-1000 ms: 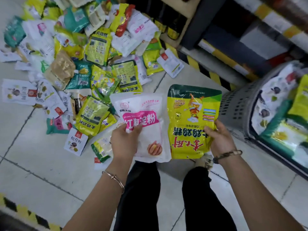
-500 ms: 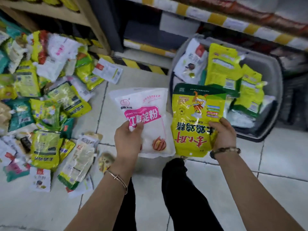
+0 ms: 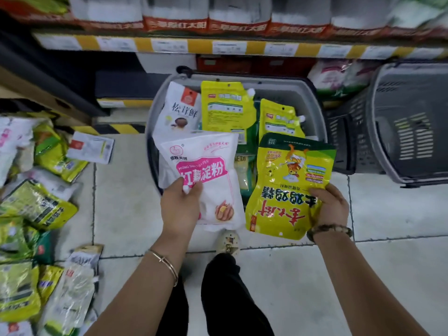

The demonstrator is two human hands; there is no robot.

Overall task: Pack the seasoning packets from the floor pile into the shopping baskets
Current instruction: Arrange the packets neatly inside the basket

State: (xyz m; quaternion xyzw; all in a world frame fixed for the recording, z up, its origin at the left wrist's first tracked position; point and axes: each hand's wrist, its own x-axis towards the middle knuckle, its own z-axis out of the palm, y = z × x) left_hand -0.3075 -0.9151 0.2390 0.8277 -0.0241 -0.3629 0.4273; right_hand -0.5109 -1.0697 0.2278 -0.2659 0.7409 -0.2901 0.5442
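Note:
My left hand [image 3: 178, 208] grips a white packet with a pink label [image 3: 208, 173] by its lower left side. My right hand [image 3: 331, 206] grips a yellow packet with a green top [image 3: 288, 187] by its right edge. Both packets hang over the near rim of a grey shopping basket [image 3: 315, 103] straight ahead on the floor. Inside the basket stand a white mushroom packet [image 3: 178, 109] and two yellow-green packets [image 3: 226, 106]. The floor pile of seasoning packets [image 3: 36, 207] lies at the left edge.
A second grey basket [image 3: 409, 122] lies tipped on its side at the right. A store shelf with yellow and white price strips [image 3: 218, 46] runs behind the baskets. My dark trouser legs and one shoe [image 3: 228, 241] are below the packets, on pale floor tiles.
The view has swung right from the pile to the basket. Both hands carried their packets forward, and the packets now overlap the basket's near rim.

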